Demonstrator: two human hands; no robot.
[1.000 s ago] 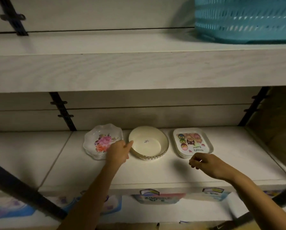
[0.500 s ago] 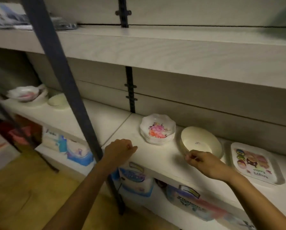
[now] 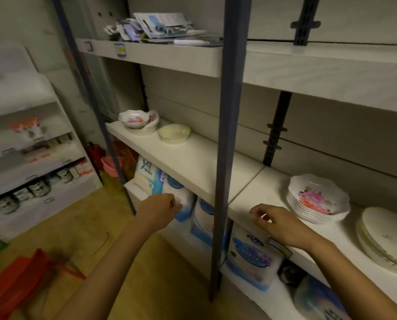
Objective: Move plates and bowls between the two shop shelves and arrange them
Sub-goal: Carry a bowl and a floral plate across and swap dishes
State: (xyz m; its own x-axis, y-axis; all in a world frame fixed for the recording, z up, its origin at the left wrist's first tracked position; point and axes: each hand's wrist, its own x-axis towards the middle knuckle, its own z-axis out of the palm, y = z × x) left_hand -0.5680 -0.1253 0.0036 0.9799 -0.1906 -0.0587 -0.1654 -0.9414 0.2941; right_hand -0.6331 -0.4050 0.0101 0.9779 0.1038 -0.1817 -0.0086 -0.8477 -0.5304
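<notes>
Hands: left hand (image 3: 157, 210) at 7 o'clock and right hand (image 3: 279, 224) at 5 o'clock, both loosely curled, fingers half folded, pinching nothing
Near shelf: white wood-grain shelf board (image 3: 259, 195) at 4 o'clock carries a stack of white scalloped plates printed with pink flowers (image 3: 318, 199); just beside it at 4 o'clock, a stack of plain cream round dishes with a gold rim (image 3: 386, 239)
Far shelf: at 11 o'clock, beyond the dark blue metal upright post (image 3: 231, 135), a white flowered scalloped bowl (image 3: 134, 118) sits on other ware, with a cream round bowl (image 3: 174, 133) near it to the right
Reach: right hand hangs over the board's front edge, near the flowered stack but apart from it; left hand is in front of the blue and white packets (image 3: 176, 192) below
Handling: plates look stiff, light, probably melamine, with a slick glaze; stacked ones may slide on each other
Hold: I would take the flowered stack by opposite rims, thumbs on top, fingers under the lowest plate
Risk: post stands between the two shelves, so a carried stack could clip it
</notes>
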